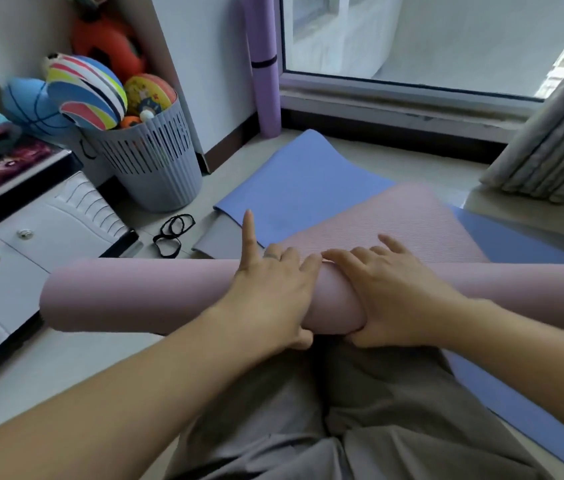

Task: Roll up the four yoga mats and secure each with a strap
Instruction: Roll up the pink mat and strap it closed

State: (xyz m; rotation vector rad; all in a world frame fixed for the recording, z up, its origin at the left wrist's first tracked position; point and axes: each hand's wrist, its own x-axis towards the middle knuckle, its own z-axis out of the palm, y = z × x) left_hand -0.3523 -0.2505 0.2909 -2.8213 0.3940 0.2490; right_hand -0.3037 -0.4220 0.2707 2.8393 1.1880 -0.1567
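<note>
A pink yoga mat lies partly rolled across my lap, its unrolled end stretching away over a flat blue mat. A grey mat peeks out under the blue one. My left hand grips the roll's middle, thumb underneath, index finger pointing up. My right hand grips the roll right beside it, fingers over the top and thumb below. A purple rolled mat with a black strap stands in the corner. Black straps lie on the floor to the left.
A grey slatted basket full of balls stands at the left by the wall. A white drawer unit is at my left. A window sill and a curtain close off the far side.
</note>
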